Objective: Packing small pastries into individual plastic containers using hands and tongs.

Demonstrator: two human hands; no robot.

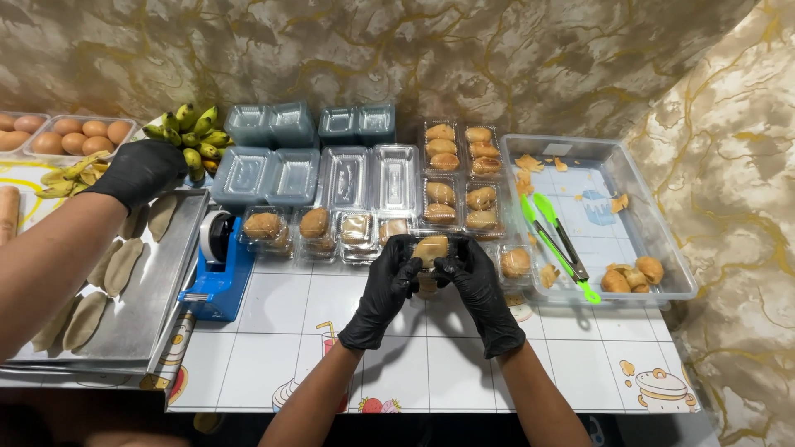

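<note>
Both my hands wear black gloves and meet over the table's middle. My left hand (385, 285) and my right hand (480, 285) grip a small clear plastic box (431, 248) with a golden pastry inside, fingers pressed around its edges. The box is held just in front of a row of packed pastry boxes (315, 228). Much of the box is hidden by my fingers.
A blue tape dispenser (217, 265) stands to the left. Green tongs (556, 244) lie in a clear bin (672, 273) with a few pastries (631, 276). Empty clear boxes (273, 174) are stacked at the back. A co-worker's gloved hand (141, 172) reaches over a metal tray (157, 281) near bananas (195, 132).
</note>
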